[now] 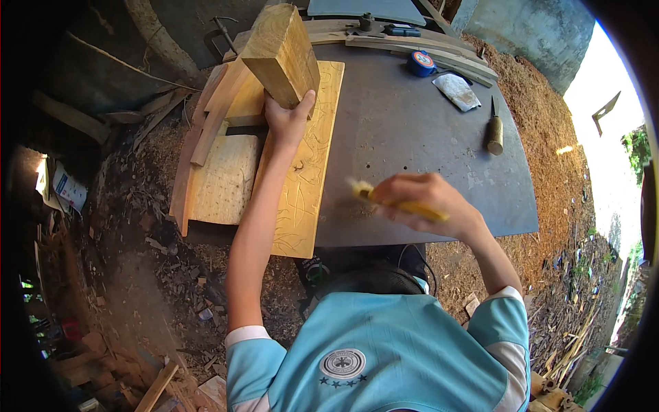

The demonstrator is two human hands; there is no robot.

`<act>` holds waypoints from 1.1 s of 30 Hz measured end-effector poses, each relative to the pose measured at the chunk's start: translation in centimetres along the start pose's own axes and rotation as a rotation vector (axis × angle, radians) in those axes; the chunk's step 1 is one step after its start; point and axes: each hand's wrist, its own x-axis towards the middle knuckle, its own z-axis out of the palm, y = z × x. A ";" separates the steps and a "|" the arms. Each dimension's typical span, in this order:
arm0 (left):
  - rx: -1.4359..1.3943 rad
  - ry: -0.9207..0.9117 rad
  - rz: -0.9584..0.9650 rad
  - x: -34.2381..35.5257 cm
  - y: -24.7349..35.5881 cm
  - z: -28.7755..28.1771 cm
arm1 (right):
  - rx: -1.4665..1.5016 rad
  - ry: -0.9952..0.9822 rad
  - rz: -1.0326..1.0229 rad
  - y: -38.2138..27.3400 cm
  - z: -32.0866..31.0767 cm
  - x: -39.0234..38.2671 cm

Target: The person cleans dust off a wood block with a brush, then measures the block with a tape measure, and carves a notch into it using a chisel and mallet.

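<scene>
My left hand (288, 117) grips the lower end of a large wooden block (281, 51), held over the left part of the work surface. Beneath it lies a yellowish board (305, 192) with carved line patterns, beside a pale wood piece (223, 178) and narrower strips (211, 127). My right hand (425, 199) is closed on a yellow-handled brush (364, 192), blurred by motion, over the dark metal tabletop (439, 137).
Along the back are stacked wood strips (419, 44), a black device (401, 29) and a clamp (226, 38). At the right sit a blue tape measure (421, 63), a white packet (456, 91) and a wooden-handled pointed tool (495, 134). Sawdust and scraps (542, 172) cover the ground.
</scene>
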 end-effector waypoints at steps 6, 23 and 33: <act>0.006 -0.039 -0.011 -0.1 0.4 0.7 | 0.384 0.670 0.455 -2.2 4.9 1.9; 0.059 -0.027 -0.017 -0.2 0.9 0.4 | 0.062 1.021 0.588 -5.1 4.0 -4.2; 0.043 -0.038 -0.121 -0.2 2.9 0.7 | -0.732 1.394 1.394 3.2 -1.4 -27.1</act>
